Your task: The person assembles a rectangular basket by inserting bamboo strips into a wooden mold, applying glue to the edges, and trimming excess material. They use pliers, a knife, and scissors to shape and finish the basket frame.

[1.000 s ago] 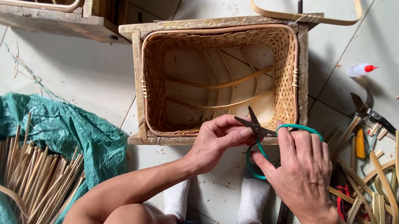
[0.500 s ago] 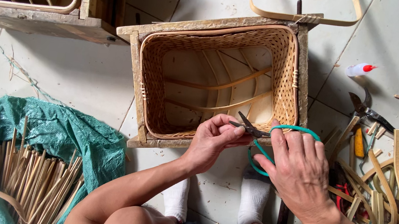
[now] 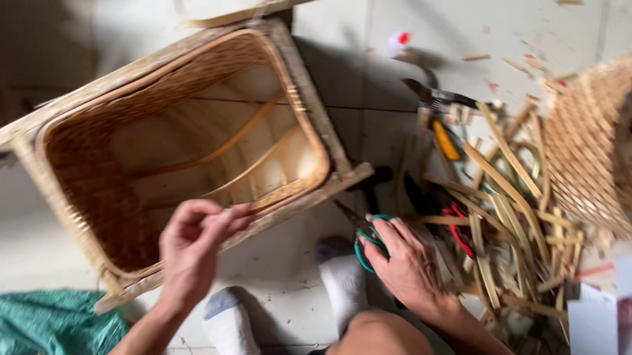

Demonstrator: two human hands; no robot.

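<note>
A square woven rattan basket (image 3: 78,169) lies on the tiled floor, its open mouth facing up. My left hand (image 3: 195,247) rests at its near rim, fingers loosely bent and touching the weave. My right hand (image 3: 403,264) is lower right of the basket, on the floor beside a white-socked foot (image 3: 343,276). It grips green-handled scissors (image 3: 367,238), the dark blades pointing up and left. The view is blurred.
A heap of loose rattan strips (image 3: 510,205) with red-handled and yellow-handled tools lies right of my right hand. A round woven basket (image 3: 592,150) sits at upper right, white papers (image 3: 600,325) at right, a green sheet (image 3: 23,326) at lower left.
The view has swung right and tilted. My right hand has moved the scissors off the basket rim down to the floor. My left hand stays at the rim.
</note>
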